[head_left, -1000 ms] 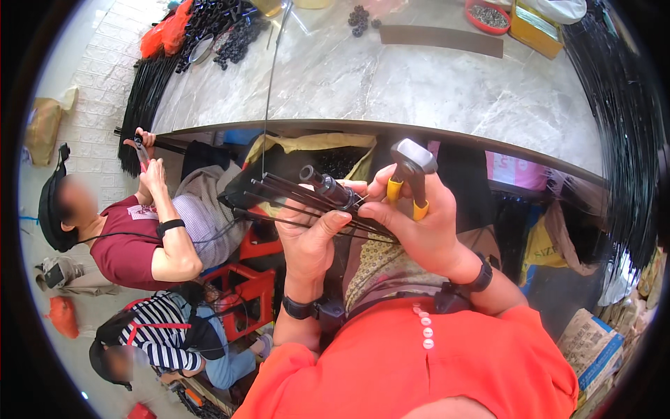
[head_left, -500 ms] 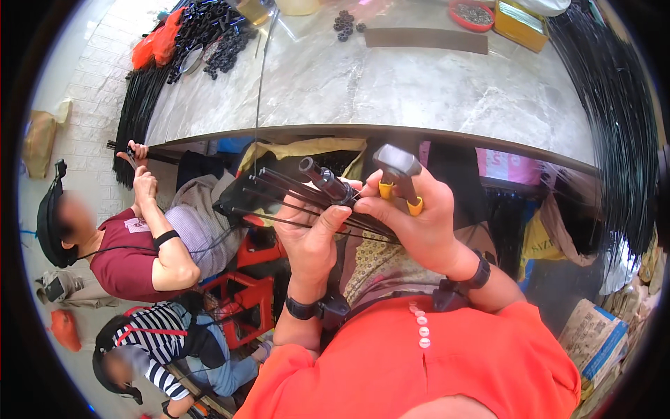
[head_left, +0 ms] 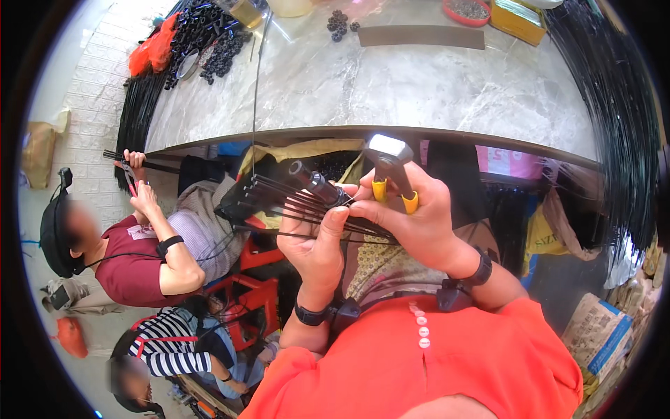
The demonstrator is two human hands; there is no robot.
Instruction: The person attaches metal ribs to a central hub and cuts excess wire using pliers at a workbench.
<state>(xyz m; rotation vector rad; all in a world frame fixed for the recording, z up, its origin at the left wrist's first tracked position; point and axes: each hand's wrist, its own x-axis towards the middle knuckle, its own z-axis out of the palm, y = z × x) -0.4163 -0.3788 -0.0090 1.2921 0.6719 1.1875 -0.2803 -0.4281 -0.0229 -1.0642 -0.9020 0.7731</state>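
Note:
My left hand is closed around a bundle of thin black rods, which look like umbrella ribs and fan out to the left. Above its thumb a black stepped tube tilts up to the left among the rods. My right hand meets it, thumb and fingertips pinched at the tube's lower end; what they pinch is too small to make out. Tucked in that same hand are pliers with yellow grips, their broad metal head pointing up.
A grey marbled table spans the far side, bearing a brown strip, a red bowl and black fittings. Long black rods hang at the right edge. At left, a co-worker holds red-handled pliers; another person sits by red stools.
The rods in my left hand are spread more widely, and the pliers' head has tipped slightly. Beside me, the co-worker's hands have moved apart, and the striped-shirt person's arm has shifted right.

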